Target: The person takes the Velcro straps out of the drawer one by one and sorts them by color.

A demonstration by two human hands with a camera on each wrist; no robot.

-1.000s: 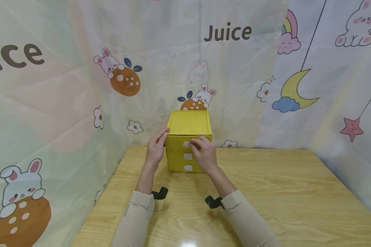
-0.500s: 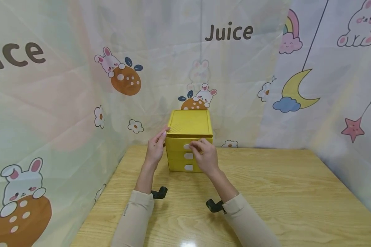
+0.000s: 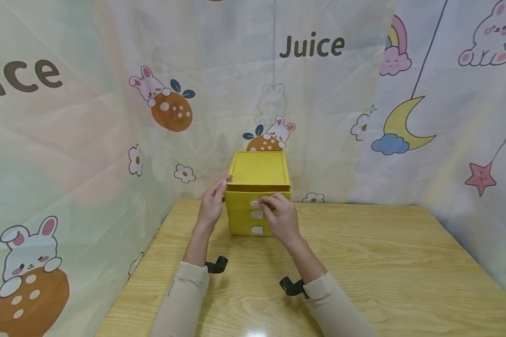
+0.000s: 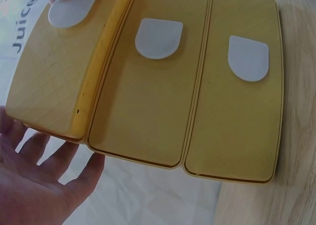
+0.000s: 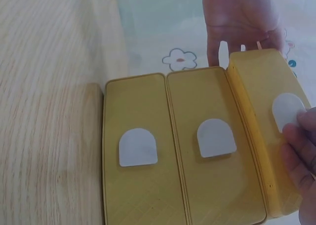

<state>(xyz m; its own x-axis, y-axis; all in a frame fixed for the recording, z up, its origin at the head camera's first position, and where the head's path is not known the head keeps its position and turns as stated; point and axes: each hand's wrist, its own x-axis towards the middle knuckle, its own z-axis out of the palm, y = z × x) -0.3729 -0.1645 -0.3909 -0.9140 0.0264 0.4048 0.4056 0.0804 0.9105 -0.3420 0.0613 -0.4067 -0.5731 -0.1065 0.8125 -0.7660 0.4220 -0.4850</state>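
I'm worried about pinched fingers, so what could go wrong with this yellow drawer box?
The right hand pinches the white tab on the top drawer, so its grip might slip. The left hand has fingers beside that partly open drawer, which could nip them if it shuts. The yellow drawer box, with just that hand at its side, might slide under a hard pull.

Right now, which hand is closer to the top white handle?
The right hand. Its fingers are pinching the top handle. The left hand is farther away, with straight fingers at the left side of the yellow box.
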